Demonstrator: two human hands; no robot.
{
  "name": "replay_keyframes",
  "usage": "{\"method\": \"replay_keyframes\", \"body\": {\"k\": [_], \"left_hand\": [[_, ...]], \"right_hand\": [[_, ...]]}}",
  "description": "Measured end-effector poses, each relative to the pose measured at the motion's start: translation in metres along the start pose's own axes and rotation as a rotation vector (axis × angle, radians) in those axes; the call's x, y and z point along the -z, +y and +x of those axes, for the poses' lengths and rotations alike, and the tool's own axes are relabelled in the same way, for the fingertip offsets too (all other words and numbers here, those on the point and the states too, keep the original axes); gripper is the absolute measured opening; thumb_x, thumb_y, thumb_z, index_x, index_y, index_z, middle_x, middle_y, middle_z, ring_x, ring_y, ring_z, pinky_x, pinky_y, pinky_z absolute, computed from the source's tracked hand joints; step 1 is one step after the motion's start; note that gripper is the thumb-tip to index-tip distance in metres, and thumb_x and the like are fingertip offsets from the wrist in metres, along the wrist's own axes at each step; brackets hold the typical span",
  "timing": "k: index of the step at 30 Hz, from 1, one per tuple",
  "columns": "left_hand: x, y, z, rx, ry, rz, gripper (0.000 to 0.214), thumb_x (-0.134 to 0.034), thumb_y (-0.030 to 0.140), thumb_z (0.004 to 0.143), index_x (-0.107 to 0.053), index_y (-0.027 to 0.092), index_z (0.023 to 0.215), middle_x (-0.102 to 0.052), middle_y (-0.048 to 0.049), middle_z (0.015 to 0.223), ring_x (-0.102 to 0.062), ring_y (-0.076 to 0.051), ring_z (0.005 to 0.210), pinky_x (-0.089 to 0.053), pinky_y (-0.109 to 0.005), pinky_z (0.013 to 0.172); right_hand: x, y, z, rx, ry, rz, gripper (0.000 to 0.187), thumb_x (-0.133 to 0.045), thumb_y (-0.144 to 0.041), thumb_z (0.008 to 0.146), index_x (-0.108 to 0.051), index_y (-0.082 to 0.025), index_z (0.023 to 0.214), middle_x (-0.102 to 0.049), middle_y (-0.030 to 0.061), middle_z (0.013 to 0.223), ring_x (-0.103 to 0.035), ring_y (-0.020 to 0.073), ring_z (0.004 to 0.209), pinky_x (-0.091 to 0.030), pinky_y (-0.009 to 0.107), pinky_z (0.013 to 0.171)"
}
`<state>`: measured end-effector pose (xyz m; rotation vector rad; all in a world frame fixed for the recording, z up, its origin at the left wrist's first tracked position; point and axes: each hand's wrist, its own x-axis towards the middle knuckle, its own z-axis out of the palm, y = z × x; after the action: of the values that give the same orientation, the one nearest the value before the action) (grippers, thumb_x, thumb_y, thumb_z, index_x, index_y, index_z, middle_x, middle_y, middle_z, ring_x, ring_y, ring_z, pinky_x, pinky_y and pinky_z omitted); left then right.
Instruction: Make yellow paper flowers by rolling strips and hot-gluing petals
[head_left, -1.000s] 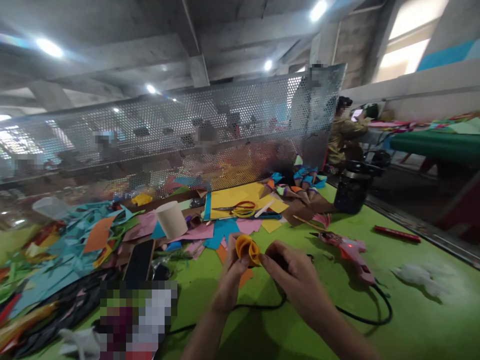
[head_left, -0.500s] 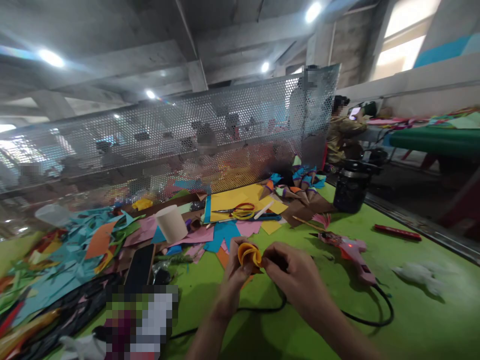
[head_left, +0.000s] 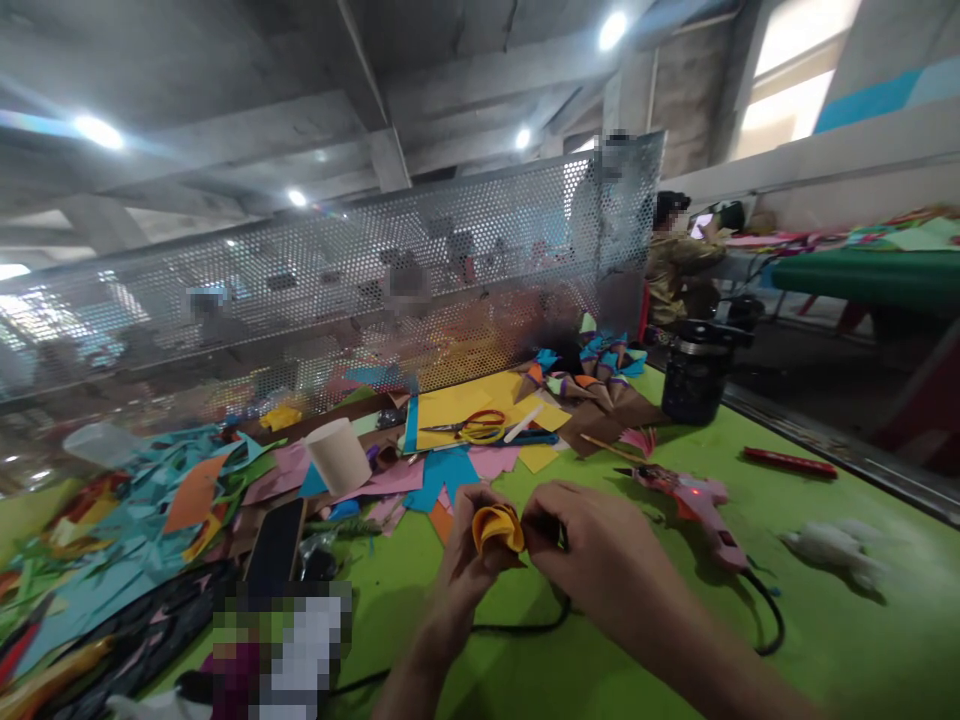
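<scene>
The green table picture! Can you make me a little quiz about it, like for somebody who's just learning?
1. Pick one. What is the person's left hand holding?
a) a red marker
b) a curled yellow piece
c) a phone

2. True or false: a red light shows on the pink glue gun.

3. Fill in the missing color: the scissors lie on a ____ sheet.

Key: 1. b; 2. true; 3. yellow.
</scene>
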<state>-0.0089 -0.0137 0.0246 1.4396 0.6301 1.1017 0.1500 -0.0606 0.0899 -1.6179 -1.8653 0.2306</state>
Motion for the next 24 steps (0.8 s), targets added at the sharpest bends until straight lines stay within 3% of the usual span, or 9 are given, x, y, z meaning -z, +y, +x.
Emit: {"method": "replay_keyframes", "body": {"k": [14, 24], "left_hand": [[-0.003, 0.017, -0.006, 0.018, -0.104, 0.111, 0.045, -0.061, 0.058, 0.081, -0.049, 0.022, 0.103, -0.050, -0.0026, 0.092, -0.045, -0.017, 0.082, -0.043, -0.027, 0.071], [-0.001, 0.012, -0.007, 0.016, -0.128, 0.078, 0.046, -0.061, 0.058, 0.082, -0.048, 0.021, 0.105, -0.049, -0.0020, 0.090, -0.045, -0.015, 0.078, -0.042, -0.025, 0.067]], "right_hand": [[0.022, -0.006, 0.005, 0.094, -0.161, -0.197, 0.010, -0.062, -0.015, 0.081, -0.063, -0.019, 0.073, -0.067, 0.0018, 0.071, -0.055, 0.0153, 0.058, -0.018, 0.029, 0.052], [0.030, -0.012, 0.011, 0.138, -0.191, -0.273, 0.012, -0.067, -0.016, 0.080, -0.062, -0.018, 0.069, -0.065, 0.0016, 0.066, -0.046, 0.0124, 0.052, -0.015, 0.028, 0.049]]}}
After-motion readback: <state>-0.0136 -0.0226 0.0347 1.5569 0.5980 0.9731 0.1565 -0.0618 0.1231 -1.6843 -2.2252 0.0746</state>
